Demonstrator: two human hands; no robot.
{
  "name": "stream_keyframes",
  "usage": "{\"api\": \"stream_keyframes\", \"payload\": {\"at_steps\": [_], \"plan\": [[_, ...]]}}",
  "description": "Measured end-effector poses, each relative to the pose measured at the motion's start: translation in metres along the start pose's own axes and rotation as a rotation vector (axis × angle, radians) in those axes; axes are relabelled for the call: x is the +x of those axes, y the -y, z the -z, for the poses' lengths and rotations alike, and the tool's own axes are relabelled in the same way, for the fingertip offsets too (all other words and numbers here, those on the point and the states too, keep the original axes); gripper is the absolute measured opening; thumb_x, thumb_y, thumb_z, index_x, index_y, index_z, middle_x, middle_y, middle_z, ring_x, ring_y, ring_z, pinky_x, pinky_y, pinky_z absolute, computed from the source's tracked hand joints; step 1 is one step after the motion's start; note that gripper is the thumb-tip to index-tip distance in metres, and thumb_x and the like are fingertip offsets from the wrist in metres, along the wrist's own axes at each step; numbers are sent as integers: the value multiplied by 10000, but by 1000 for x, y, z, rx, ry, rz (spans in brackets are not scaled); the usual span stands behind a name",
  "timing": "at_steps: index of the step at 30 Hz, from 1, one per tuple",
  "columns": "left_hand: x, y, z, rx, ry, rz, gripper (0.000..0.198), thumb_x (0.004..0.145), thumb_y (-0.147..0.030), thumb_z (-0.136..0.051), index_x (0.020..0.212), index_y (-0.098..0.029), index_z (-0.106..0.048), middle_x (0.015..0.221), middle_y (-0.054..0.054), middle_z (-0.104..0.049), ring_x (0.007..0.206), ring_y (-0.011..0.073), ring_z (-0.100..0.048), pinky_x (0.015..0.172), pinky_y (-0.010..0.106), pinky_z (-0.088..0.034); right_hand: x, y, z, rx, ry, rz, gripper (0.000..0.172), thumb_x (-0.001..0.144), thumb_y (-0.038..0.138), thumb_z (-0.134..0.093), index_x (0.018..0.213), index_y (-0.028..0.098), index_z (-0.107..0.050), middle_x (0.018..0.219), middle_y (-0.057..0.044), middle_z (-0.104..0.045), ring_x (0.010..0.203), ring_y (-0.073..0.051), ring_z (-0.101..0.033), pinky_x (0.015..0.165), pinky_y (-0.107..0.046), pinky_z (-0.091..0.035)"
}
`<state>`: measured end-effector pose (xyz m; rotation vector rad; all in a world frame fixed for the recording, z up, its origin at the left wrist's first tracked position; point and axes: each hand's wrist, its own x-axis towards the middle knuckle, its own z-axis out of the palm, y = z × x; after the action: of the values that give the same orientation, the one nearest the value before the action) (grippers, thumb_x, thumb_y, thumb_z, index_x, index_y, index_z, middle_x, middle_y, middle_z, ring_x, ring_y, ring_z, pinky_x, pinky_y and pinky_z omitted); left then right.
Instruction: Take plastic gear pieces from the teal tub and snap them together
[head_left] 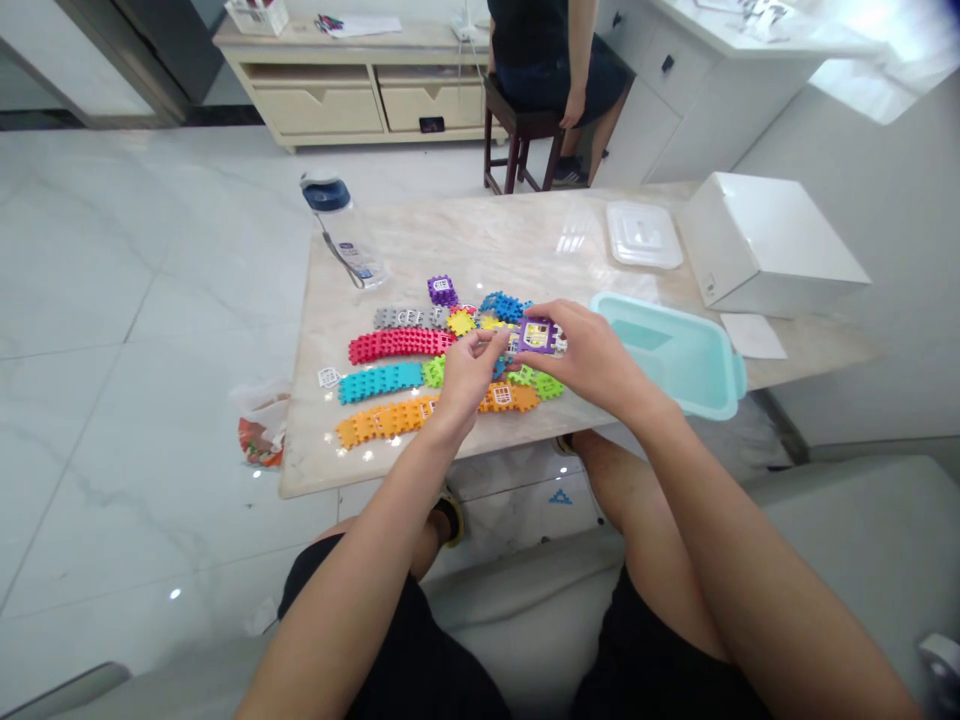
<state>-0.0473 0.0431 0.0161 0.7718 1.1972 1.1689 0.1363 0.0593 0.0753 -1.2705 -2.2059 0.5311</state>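
Both my hands met at the centre of the frame: my right hand [592,355] pinched a purple tile [537,335], its flat face up, while my left hand [469,372] closed fingertips on its left edge, above the orange strip [386,420].

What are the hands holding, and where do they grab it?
Both hands hold a purple block piece above the table. The right hand pinches its right edge; the left hand meets its left edge, where the exact grip is hidden.
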Motion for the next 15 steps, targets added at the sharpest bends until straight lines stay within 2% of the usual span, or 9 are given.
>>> {"api": "stream_keyframes", "payload": {"at_steps": [3,6,11,15], "plan": [[0,1,-2,32,39,7,416,879,-587,-834,975,-192,-745,816,25,-757,604,118,-660,552,219,-528,0,-1,-3,-41,63,58,449,910,334,-870,1320,260,-702,1297,-109,-751,1253,-346,-676,1099,-528,-542],[1,2,-3,33,44,43,411,947,-599,-755,973,-188,-754,819,28,-748,597,118,-654,562,228,-553,-2,-5,-4,-81,74,46,469,904,323,-879,1332,261,-699,1304,-112,-748,1256,-357,-672,1098,-540,-540],[-1,1,-4,30,45,76,347,1000,-534,-716,982,-188,-739,805,27,-747,601,125,-678,601,233,-578,-4,-12,-4,-108,76,13,485,910,357,-881,1344,251,-692,1313,-125,-746,1263,-364,-677,1100,-537,-537],[-3,1,-4,26,39,72,290,1013,-463,-710,932,-185,-732,833,36,-752,621,124,-681,607,227,-577,-4,-8,-3,-119,105,1,480,920,384,-872,1338,245,-681,1322,-128,-742,1257,-357,-675,1095,-520,-535]]}}
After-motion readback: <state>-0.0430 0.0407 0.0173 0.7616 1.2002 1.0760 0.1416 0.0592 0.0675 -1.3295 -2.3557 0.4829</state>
